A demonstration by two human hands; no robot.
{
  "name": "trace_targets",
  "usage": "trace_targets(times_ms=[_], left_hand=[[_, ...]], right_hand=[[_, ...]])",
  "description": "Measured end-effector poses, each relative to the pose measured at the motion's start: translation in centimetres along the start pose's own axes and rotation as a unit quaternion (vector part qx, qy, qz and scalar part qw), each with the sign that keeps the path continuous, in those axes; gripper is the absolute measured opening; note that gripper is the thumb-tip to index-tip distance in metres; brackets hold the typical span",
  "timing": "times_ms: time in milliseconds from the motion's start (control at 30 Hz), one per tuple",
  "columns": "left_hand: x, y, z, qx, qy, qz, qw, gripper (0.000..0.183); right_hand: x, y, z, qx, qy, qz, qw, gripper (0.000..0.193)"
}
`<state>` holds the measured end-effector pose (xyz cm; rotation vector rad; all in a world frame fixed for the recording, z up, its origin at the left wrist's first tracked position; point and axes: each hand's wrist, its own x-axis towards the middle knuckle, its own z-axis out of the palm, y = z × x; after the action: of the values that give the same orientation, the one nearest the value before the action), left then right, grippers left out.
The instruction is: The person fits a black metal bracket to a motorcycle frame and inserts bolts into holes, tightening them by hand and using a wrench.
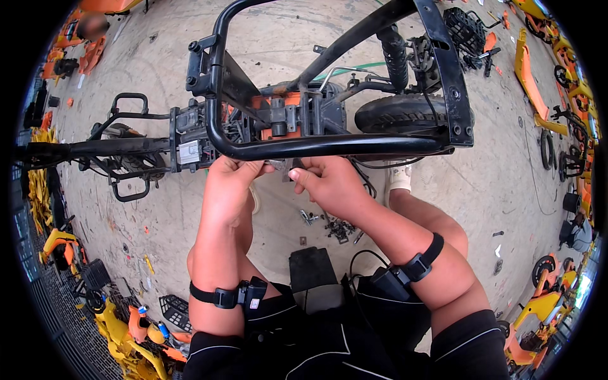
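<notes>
In front of me stands a stripped scooter chassis with a black tubular frame [329, 145]. Just below its near rail, my left hand [233, 176] and my right hand [323, 182] face each other with thumbs and fingers pinched. Between the fingertips is a small grey metal piece [286, 170], mostly covered, its exact kind not visible. The rail hides part of the knuckles of both hands. Behind it, an orange panel [289, 99] and dark parts show in the middle of the chassis.
On the floor below my hands lie a heap of bolts [340, 229] and some silvery fittings [308, 216]. A tyre [402, 114] sits under the frame at right. Yellow and orange scooter panels [531, 76] line both sides. A black wire basket [465, 30] lies far right.
</notes>
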<state>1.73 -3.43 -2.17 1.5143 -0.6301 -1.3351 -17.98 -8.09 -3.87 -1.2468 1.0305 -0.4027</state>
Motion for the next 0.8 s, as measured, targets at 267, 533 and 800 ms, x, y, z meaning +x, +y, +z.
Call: trace_targets(times_ms=[267, 533, 800], left_hand=[[-0.2, 0.2, 1.0, 0.019, 0.014, -0.004, 1.0, 0.015], [-0.3, 0.4, 1.0, 0.029, 0.016, -0.012, 0.999, 0.013], [-0.5, 0.4, 1.4, 0.041, 0.022, 0.005, 0.999, 0.012]], right_hand=[[0.0, 0.2, -0.1, -0.008, 0.006, 0.01, 1.0, 0.022], [-0.2, 0.1, 0.0, -0.012, 0.011, 0.003, 1.0, 0.023], [-0.1, 0.4, 0.0, -0.02, 0.024, -0.009, 0.999, 0.022]])
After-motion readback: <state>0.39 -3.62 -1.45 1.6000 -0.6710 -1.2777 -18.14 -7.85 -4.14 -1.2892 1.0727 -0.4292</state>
